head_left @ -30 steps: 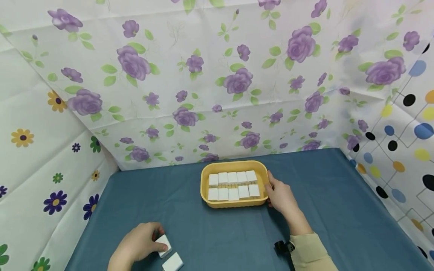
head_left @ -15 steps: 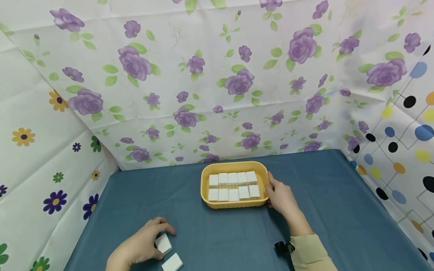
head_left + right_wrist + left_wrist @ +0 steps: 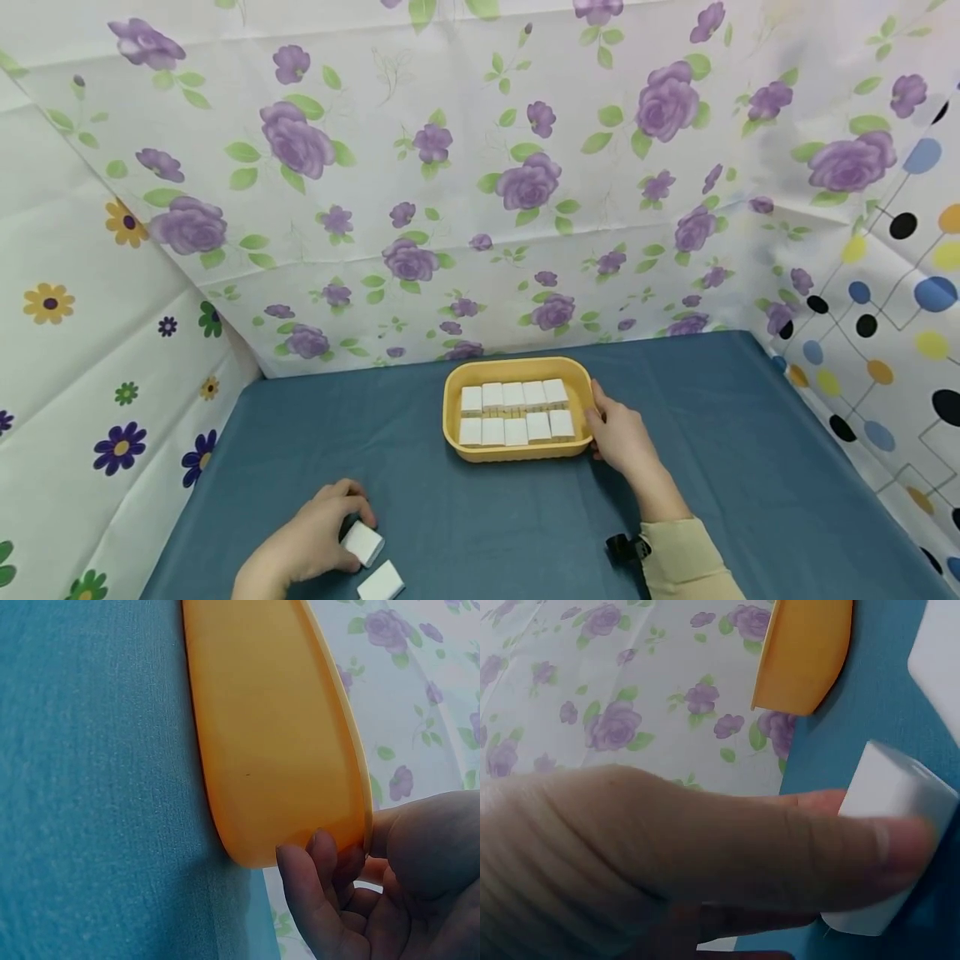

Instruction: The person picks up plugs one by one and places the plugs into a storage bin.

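My left hand is low at the front left, its thumb and fingers round a small white tile. In the left wrist view the thumb lies across this thick, round-cornered tile, with fingertips behind it. A second white tile lies just in front on the cloth. My right hand grips the right end of a yellow tray. In the right wrist view its fingers curl under the tray's outer wall and the thumb is at the rim. Inside the tray stand two rows of white tiles.
A blue cloth covers the table. Behind it hangs a white sheet with purple roses; patterned sheets close off the left and right sides. A black strap piece sits at the right sleeve.
The left fingers spread away from the tile, then drew in round it again; the tile has turned slightly. The right hand and the tray stay where they were.
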`<state>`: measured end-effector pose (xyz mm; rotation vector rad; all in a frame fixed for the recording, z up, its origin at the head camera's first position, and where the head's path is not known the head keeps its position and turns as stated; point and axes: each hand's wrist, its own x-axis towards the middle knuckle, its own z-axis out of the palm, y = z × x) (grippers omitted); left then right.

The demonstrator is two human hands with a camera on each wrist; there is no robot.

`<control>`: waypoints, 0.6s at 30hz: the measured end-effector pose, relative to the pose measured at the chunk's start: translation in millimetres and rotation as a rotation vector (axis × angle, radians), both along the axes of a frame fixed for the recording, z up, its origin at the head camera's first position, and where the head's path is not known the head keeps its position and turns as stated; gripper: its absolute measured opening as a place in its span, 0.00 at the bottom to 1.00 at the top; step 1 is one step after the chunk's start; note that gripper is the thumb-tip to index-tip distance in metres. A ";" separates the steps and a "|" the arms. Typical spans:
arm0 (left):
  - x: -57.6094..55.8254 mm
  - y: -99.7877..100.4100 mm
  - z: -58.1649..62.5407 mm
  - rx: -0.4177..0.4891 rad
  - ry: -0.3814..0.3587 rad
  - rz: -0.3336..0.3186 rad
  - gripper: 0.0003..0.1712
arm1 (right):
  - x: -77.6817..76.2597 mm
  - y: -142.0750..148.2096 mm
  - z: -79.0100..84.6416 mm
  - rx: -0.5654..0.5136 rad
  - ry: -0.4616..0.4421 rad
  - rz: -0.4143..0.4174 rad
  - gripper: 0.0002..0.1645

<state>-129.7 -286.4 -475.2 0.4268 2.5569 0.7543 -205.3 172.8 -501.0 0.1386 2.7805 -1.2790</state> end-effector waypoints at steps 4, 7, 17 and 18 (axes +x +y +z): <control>1.5 3.0 -2.1 -0.017 0.046 0.002 0.23 | -1.3 -0.1 0.5 0.000 0.002 0.002 0.37; 2.8 6.8 -3.1 -0.012 0.053 -0.018 0.23 | -1.4 0.1 0.8 0.000 0.000 0.002 0.37; 3.1 11.9 -3.7 -0.046 0.046 -0.046 0.19 | 0.5 0.0 -0.2 0.004 0.004 0.004 0.37; 3.2 11.9 -3.6 -0.051 0.046 -0.043 0.18 | 0.9 -0.1 -0.3 0.004 0.002 0.004 0.37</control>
